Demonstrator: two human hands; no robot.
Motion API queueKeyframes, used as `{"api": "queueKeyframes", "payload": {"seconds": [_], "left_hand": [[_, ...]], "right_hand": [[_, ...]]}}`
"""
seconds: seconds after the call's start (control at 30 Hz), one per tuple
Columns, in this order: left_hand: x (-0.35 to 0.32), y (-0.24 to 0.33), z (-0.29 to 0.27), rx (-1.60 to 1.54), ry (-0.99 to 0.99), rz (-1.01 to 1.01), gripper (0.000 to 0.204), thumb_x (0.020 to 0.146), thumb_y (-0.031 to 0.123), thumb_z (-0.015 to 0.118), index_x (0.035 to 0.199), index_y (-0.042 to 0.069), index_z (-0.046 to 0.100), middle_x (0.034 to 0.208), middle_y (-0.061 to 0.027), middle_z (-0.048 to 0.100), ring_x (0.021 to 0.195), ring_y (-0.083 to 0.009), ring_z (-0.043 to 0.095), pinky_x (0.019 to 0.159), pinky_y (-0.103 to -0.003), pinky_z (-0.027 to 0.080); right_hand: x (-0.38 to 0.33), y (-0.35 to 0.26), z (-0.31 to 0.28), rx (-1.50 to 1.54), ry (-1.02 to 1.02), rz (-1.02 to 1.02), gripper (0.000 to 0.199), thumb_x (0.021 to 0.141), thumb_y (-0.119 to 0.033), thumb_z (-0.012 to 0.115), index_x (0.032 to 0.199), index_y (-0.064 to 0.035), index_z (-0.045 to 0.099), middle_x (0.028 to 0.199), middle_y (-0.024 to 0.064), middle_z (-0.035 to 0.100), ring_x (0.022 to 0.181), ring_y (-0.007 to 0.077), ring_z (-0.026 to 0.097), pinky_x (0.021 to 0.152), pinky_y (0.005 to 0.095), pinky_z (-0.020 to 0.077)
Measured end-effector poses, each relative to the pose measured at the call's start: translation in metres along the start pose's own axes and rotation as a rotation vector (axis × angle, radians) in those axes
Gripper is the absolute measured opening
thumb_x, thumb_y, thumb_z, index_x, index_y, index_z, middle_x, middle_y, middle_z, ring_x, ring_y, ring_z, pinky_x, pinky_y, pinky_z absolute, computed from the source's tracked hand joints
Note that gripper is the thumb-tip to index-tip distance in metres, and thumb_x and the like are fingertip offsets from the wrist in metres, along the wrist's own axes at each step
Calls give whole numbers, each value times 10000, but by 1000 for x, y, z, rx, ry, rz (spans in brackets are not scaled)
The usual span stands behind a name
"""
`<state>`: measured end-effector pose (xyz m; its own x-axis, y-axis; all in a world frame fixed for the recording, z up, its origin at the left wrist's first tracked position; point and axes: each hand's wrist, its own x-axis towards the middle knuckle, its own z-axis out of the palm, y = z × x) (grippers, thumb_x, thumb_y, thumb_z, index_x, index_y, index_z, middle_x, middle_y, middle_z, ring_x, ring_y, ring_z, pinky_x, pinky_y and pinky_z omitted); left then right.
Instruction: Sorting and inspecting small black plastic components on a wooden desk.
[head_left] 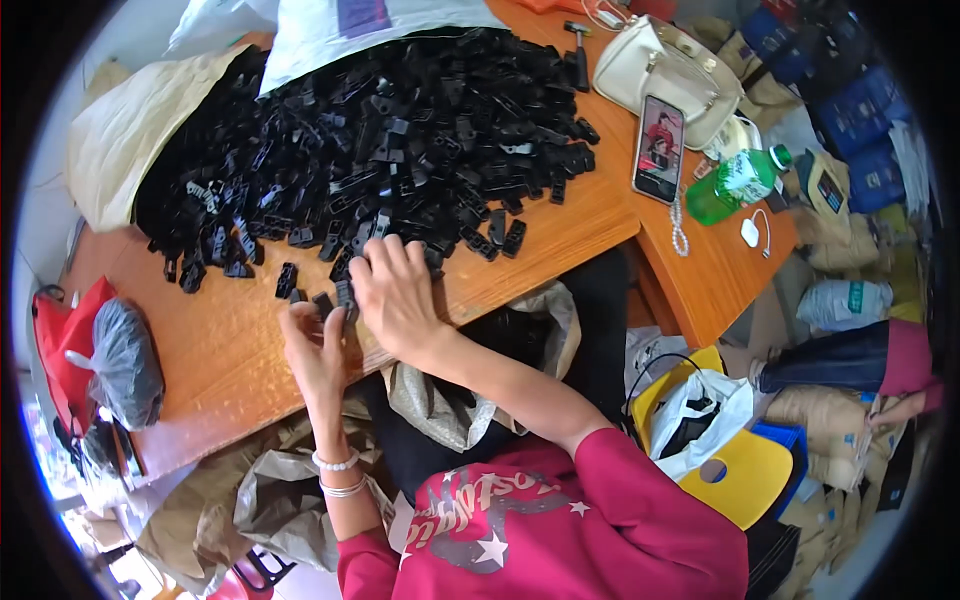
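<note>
A big heap of small black plastic parts (pixel 400 130) covers the far half of the wooden table (pixel 220 340). My right hand (pixel 398 290) rests knuckles-up at the near edge of the heap, fingers curled over a few loose black parts (pixel 340 295). Just left of it, my left hand (pixel 315 350) is raised with its fingers pinched on a black part. A few stray pieces (pixel 287 280) lie on the bare wood beside both hands.
A phone (pixel 659 148), cream handbag (pixel 665 70), green bottle (pixel 735 183) and bead string (pixel 679 230) lie at the table's right end. A grey plastic bag (pixel 125 365) sits at the left edge. An open sack (pixel 500 350) hangs under the table's front edge. Yellow stool (pixel 735 470) at right.
</note>
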<state>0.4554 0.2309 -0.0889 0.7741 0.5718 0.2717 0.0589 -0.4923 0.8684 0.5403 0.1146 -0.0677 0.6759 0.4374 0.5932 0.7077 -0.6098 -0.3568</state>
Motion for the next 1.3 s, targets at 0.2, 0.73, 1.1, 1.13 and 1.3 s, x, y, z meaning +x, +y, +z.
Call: {"api": "queueKeyframes", "payload": {"seconds": [0.2,0.73,1.1,1.13,1.3], "left_hand": [[-2,19,-9,-572,112,-242,115,971,68,501,1073,94,454,825,-19,548,549,-32,463,439,-150,319],[-28,68,-24,-610,-265,-266,251,906,39,588,1134,-60,550,747,-72,622,570,-122,579,517,-222,469],[-47,83,-7,-436,-185,-149,387,876,-92,543,1248,-6,486,1085,-83,608,905,-97,586,735,-225,485],[-50,76,-3,-414,-163,-127,388,876,-93,549,1246,-3,474,1050,-86,610,835,-94,601,678,-219,479],[-56,84,7,-413,-141,-65,367,877,-62,589,1219,-6,469,962,-115,635,691,-120,630,643,-226,496]], "right_hand": [[0,5,3,99,7,-25,163,772,8,562,933,-14,558,872,115,509,816,239,507,735,382,389],[-13,6,-56,1035,-22,-45,141,760,-47,713,888,-30,656,914,82,649,884,244,606,825,364,464],[-33,14,-61,986,-107,95,313,837,-35,645,1142,14,598,1104,133,617,1008,242,613,883,329,475],[-35,11,-64,1089,-132,223,304,837,-10,630,1138,14,596,1072,135,620,981,227,617,859,314,481],[-39,13,-67,967,-104,216,313,782,28,660,1088,-5,606,946,131,615,870,283,603,755,344,487]]}}
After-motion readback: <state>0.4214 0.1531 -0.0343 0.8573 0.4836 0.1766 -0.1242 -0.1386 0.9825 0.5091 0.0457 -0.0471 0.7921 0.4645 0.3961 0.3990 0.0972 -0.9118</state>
